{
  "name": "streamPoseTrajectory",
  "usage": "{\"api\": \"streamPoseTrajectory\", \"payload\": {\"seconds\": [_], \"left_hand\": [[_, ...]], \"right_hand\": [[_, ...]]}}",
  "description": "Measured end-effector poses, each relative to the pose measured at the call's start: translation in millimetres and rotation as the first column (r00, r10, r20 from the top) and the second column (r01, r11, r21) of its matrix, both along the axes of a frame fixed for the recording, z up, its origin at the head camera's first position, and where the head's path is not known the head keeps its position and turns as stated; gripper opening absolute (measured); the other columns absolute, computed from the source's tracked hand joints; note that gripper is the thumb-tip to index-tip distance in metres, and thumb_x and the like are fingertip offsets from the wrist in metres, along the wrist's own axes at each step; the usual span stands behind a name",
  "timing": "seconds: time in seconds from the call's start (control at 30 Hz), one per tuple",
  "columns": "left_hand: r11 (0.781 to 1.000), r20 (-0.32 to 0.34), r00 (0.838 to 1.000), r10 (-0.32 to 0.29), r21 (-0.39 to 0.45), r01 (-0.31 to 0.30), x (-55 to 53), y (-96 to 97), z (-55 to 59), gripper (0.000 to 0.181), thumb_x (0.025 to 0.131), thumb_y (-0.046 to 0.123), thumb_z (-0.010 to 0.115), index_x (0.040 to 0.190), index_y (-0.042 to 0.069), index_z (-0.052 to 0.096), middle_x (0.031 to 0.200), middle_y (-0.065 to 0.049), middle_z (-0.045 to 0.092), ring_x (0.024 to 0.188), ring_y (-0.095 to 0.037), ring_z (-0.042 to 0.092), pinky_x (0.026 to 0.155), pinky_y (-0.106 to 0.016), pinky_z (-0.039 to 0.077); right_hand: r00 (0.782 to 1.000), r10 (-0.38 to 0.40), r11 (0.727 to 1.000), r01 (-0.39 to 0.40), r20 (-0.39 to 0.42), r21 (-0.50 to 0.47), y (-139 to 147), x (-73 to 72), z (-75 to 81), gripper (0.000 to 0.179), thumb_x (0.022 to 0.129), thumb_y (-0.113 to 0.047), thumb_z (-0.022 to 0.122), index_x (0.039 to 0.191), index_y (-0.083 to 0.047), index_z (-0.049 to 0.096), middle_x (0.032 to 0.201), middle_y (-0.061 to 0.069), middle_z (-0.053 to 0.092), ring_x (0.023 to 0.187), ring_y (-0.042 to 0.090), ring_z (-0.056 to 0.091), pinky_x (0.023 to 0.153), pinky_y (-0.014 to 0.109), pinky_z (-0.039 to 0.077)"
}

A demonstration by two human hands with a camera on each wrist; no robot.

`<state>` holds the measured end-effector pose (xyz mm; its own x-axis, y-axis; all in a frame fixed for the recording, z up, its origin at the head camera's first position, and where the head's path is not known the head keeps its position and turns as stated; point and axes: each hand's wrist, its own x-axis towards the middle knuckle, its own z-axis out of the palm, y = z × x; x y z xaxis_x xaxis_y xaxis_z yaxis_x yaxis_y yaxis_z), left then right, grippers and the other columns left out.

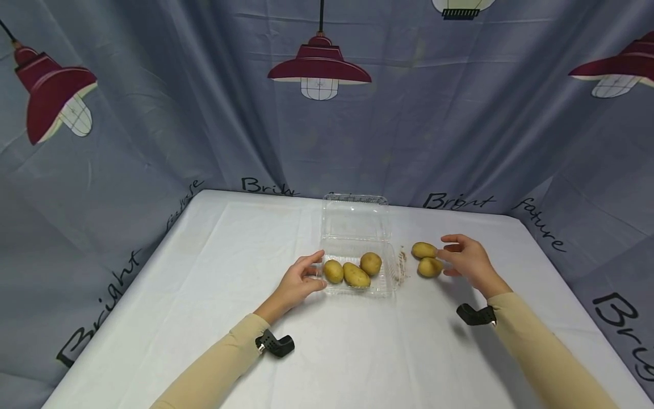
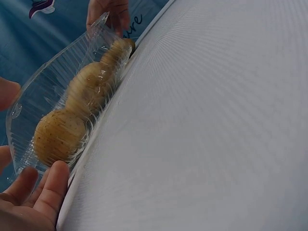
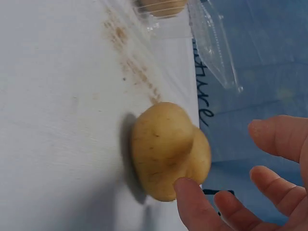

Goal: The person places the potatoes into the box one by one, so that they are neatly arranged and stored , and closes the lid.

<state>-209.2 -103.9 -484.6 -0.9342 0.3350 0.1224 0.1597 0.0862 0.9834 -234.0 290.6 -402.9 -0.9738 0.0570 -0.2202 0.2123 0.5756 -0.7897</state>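
A grey-blue curtain (image 1: 153, 142) hangs in folds behind the table and along its left and right sides. It is printed with dark red lamps (image 1: 319, 59) with pale bulbs, and black script (image 1: 460, 201), "Bright" among it, runs low along it. A lightly creased white cloth (image 1: 245, 238) covers the table (image 1: 168, 318); brown smears (image 1: 401, 264) mark it right of centre, and soft shadows lie farther right.

Back from the fingers (image 1: 310, 259), I see a left sleeve (image 1: 217, 363) and a right sleeve (image 1: 544, 343), both plain beige, each cuff carrying a bent black wrist device (image 1: 279, 345) with a small shiny fitting.
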Motion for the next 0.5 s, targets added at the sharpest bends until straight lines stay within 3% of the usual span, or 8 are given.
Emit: {"api": "streamPoseTrajectory", "payload": {"seconds": [0.23, 0.5], "left_hand": [[1.000, 0.011, 1.000, 0.001, -0.001, -0.001, 0.9, 0.4, 0.4, 0.077, 0.083, 0.002, 0.068, 0.154, -0.001, 0.040, 0.144, -0.029, 0.046, 0.119, -0.041, 0.056, 0.082, -0.012, 0.050], [1.000, 0.007, 1.000, 0.000, 0.000, 0.000, 0.4, 0.0, 0.8, 0.078, 0.082, 0.002, 0.068, 0.154, -0.003, 0.040, 0.144, -0.030, 0.046, 0.119, -0.042, 0.056, 0.083, -0.013, 0.050]], "right_hand": [[0.999, -0.049, 0.998, 0.050, 0.015, -0.031, 2.9, 7.3, -16.0, 0.068, 0.099, -0.023, 0.063, 0.154, 0.004, 0.034, 0.151, 0.036, 0.038, 0.120, 0.043, 0.060, 0.076, 0.032, 0.063], [0.996, -0.080, 0.995, 0.082, 0.030, -0.052, 4.5, 11.6, -30.2, 0.069, 0.098, -0.024, 0.066, 0.153, 0.004, 0.035, 0.151, 0.035, 0.038, 0.104, 0.024, 0.067, 0.077, 0.032, 0.063]]}}
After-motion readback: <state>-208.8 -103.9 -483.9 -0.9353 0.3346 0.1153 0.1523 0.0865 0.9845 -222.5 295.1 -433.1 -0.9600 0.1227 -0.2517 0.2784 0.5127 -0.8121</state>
